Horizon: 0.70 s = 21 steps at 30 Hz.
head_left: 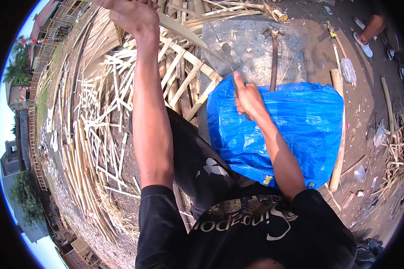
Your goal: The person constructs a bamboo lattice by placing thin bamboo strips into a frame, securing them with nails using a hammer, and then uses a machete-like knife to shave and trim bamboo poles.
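Clasping a knife [228, 54] in the right hand [250, 99] over a blue sheet [300, 121]; extending the left hand [137, 15], of indeterminable grip, beside a pale bamboo strip [184, 31].

Over far R, a bystander's leg [375, 28] w/ a white sandal [364, 45] on the brown dirt [355, 110]; just below it, to the L, a clear plastic tub [348, 70]. Further down that side, a crumpled plastic bag [380, 135], then a clear plastic scrap [359, 173]. Now far L: slatted fence [35, 143] along the edge, grey bldg. [9, 154] b/w the upper tree [17, 65] & lower tree [28, 197], red roof [44, 12] up top.
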Each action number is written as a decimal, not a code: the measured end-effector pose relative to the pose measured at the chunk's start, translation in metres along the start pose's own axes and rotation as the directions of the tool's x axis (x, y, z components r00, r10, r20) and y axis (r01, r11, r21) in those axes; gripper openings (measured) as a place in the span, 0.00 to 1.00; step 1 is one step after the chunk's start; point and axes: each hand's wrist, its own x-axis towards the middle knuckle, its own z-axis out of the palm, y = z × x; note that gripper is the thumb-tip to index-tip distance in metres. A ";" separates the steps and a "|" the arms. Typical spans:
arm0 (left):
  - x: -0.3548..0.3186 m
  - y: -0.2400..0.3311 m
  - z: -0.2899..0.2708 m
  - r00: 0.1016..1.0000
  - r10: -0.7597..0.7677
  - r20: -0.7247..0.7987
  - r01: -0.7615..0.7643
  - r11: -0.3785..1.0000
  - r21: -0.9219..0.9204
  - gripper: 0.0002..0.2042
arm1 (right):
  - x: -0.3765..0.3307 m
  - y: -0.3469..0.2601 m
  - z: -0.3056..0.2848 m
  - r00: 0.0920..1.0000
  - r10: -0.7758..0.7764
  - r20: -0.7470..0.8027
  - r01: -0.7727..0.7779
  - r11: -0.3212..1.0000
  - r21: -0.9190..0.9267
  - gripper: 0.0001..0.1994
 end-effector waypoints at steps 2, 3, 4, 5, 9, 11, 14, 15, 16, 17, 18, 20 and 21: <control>0.011 -0.005 -0.010 1.000 -0.020 0.002 0.020 1.000 -0.006 0.43 | -0.019 -0.010 0.001 0.999 -0.017 0.034 0.015 0.998 0.065 0.37; 0.014 -0.012 -0.025 0.998 -0.053 0.040 0.054 0.998 -0.030 0.43 | -0.032 -0.022 0.002 0.997 -0.067 0.044 0.065 0.996 0.059 0.36; 0.029 -0.013 -0.032 0.996 -0.049 0.076 0.054 0.996 -0.074 0.44 | -0.037 -0.042 0.001 0.986 -0.158 0.053 0.155 0.986 0.054 0.35; 0.028 -0.011 -0.028 0.991 -0.067 0.117 0.081 0.990 -0.118 0.44 | -0.044 -0.048 -0.002 0.979 -0.198 0.046 0.194 0.977 0.088 0.36; 0.016 -0.009 -0.017 0.993 -0.092 0.079 0.100 0.990 -0.103 0.44 | -0.042 -0.043 -0.001 0.901 -0.434 0.024 0.426 0.893 0.143 0.36; 0.019 -0.010 -0.021 0.993 -0.072 0.091 0.080 0.993 -0.089 0.44 | -0.009 -0.011 0.005 0.934 -0.357 0.002 0.356 0.933 -0.052 0.38; 0.003 0.000 -0.016 0.999 -0.013 0.051 0.014 1.000 -0.021 0.44 | 0.021 0.020 0.015 0.984 -0.175 -0.027 0.163 0.957 -0.240 0.41; 0.009 -0.004 -0.025 1.000 -0.031 -0.001 0.031 0.995 -0.092 0.43 | 0.018 0.020 0.018 0.993 -0.118 -0.022 0.111 0.975 -0.194 0.41; 0.008 -0.004 -0.033 0.998 -0.049 0.028 0.052 0.992 -0.117 0.43 | 0.016 0.020 0.021 0.998 -0.060 -0.010 0.058 0.987 -0.152 0.41; 0.008 -0.003 -0.031 0.996 -0.054 0.064 0.063 0.987 -0.150 0.43 | 0.025 0.026 0.019 0.995 -0.094 -0.019 0.091 0.987 -0.132 0.40; 0.007 -0.001 -0.034 0.994 -0.058 0.091 0.072 0.983 -0.168 0.42 | 0.026 0.024 0.016 0.998 -0.062 0.006 0.062 0.996 -0.056 0.39; 0.008 -0.005 -0.033 0.983 -0.056 0.176 0.094 0.973 -0.212 0.43 | 0.027 0.021 0.007 0.998 0.000 0.066 -0.006 0.996 0.087 0.37; 0.011 -0.007 -0.034 0.978 -0.065 0.199 0.119 0.954 -0.275 0.43 | 0.025 0.017 0.002 0.996 0.001 0.092 -0.014 0.990 0.143 0.36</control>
